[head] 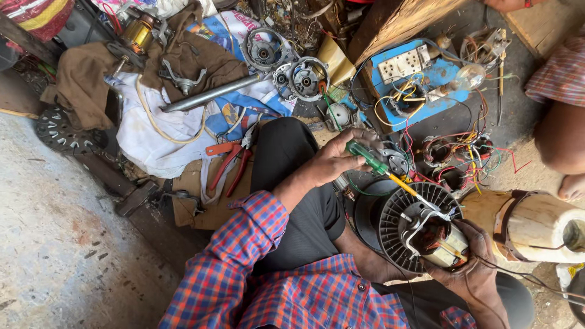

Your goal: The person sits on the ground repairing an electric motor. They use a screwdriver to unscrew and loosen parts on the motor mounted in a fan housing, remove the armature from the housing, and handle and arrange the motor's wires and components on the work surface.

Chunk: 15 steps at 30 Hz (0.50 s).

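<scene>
Gripping a green-handled screwdriver (379, 166) in the left hand (338, 159), tip down on the motor (426, 228) at 4 o'clock. Right hand (472, 259) clasped round the motor's winding end, just beside a wooden block (536, 225). Red pliers (231, 161) at 9 o'clock of the left hand.

A screwdriver (381, 169) with a green handle and a yellow shaft lies slanted, its tip pointing down to the right into the motor (426, 231). The motor, a black ribbed round part with a cream core, sits at the near right.
</scene>
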{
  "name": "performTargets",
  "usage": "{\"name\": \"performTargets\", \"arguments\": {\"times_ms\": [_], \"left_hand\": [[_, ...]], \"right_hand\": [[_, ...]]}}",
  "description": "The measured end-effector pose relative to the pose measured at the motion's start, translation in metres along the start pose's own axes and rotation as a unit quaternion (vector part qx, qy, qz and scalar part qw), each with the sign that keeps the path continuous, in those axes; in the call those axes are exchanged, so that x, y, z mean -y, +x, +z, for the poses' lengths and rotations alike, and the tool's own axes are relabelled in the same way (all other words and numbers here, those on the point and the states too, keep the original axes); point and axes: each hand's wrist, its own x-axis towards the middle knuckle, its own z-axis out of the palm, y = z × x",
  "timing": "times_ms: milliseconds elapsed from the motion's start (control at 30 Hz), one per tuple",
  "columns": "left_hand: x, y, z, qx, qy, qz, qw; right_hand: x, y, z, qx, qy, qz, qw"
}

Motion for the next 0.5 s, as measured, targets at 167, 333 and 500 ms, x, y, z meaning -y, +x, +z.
{"name": "performTargets", "arguments": {"times_ms": [167, 333, 500], "left_hand": [[-0.008, -0.002, 0.005, -0.073, 0.212, 0.029, 0.974], [-0.009, 0.0, 0.007, -0.095, 0.239, 0.024, 0.966], [0.004, 0.0, 0.006, -0.039, 0.071, 0.045, 0.996]], "right_hand": [[0.001, 0.001, 0.001, -0.003, -0.005, -0.002, 1.0], [0.0, 0.003, -0.001, 0.004, 0.018, 0.015, 1.0], [0.0, 0.003, -0.003, 0.007, 0.005, 0.014, 1.0]]}}
